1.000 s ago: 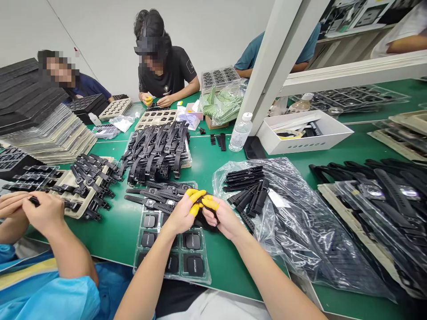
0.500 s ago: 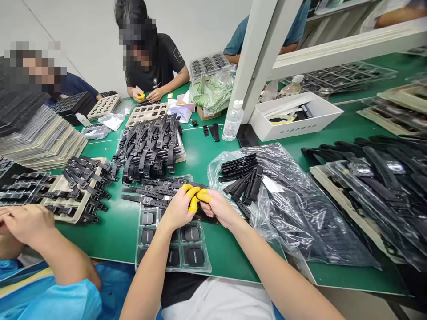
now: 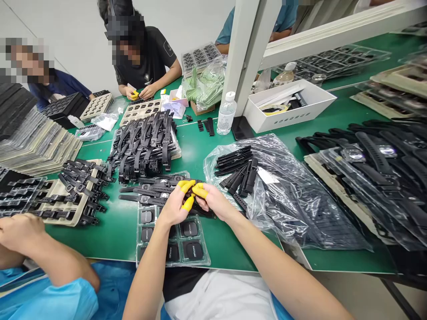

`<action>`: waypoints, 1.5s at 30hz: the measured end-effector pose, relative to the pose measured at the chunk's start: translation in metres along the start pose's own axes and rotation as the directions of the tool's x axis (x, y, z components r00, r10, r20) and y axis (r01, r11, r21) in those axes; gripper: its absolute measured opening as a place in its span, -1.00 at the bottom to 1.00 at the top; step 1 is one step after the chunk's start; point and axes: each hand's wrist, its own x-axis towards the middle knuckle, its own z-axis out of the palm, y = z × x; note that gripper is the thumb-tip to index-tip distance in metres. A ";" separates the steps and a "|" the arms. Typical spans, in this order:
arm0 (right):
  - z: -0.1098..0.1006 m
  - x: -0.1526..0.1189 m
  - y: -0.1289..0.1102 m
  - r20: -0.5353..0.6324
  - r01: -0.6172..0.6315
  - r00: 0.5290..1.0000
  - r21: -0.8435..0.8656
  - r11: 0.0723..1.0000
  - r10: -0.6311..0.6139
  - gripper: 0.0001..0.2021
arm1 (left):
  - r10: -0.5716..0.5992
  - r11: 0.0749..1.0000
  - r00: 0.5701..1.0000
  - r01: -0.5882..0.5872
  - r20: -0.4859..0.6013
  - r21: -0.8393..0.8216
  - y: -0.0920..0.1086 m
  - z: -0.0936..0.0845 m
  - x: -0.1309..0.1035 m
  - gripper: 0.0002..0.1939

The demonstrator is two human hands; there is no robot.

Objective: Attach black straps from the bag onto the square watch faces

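Yellow finger cots cover fingertips on both of my hands. My left hand (image 3: 178, 202) and my right hand (image 3: 211, 200) meet over the near part of the table, fingers closed around a black watch strap (image 3: 190, 192). Most of it is hidden by the fingers; whether a watch case is attached, I cannot tell. Beneath my left forearm lies a clear plastic tray (image 3: 207, 257) with square black pieces in its compartments. Several black watches (image 3: 144, 192) with straps lie just beyond and left of my hands. Loose black straps (image 3: 245, 178) rest on a plastic bag to the right.
A large plastic bag (image 3: 300, 209) of dark items spreads rightward. Stacked trays of watches (image 3: 373, 178) stand at far right, another watch pile (image 3: 143, 144) ahead left. Behind are a bottle (image 3: 227, 114), a phone (image 3: 242, 128) and a white box (image 3: 290, 109). A co-worker's arm (image 3: 50, 249) is close left.
The view has shifted slightly, so the surroundings sit a little further left and higher. My left thumb and fingers have spread somewhat apart around the strap; both hands stay together.
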 end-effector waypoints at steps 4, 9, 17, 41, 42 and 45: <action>-0.002 -0.001 0.003 -0.084 0.202 0.968 -0.307 0.930 -0.238 -0.65 | 0.012 1.000 0.995 -0.013 -0.099 -0.006 -0.007 0.007 -0.002 -0.44; -0.004 -0.004 0.003 -0.059 0.253 0.925 -0.642 0.724 -0.375 -0.72 | -0.166 0.986 0.940 0.154 -0.298 -0.066 -0.010 0.012 0.001 -0.48; -0.004 -0.006 0.001 -0.017 0.316 0.867 -0.754 0.576 -0.498 -0.73 | -0.220 0.975 0.937 0.213 -0.271 -0.055 0.008 -0.037 0.009 -0.46; 0.041 -0.029 0.016 0.265 0.268 0.963 -0.961 0.062 -0.059 -0.72 | -0.451 0.723 0.871 0.228 0.196 0.652 -0.006 -0.109 -0.073 -0.70; 0.041 -0.029 0.016 0.258 0.262 0.964 -0.963 0.064 -0.067 -0.73 | -0.427 0.726 0.888 0.225 0.170 0.650 -0.009 -0.106 -0.074 -0.71; 0.040 -0.027 0.014 0.259 0.267 0.961 -0.960 0.080 -0.099 -0.73 | -0.356 0.711 0.932 0.226 0.063 0.666 -0.014 -0.099 -0.082 -0.76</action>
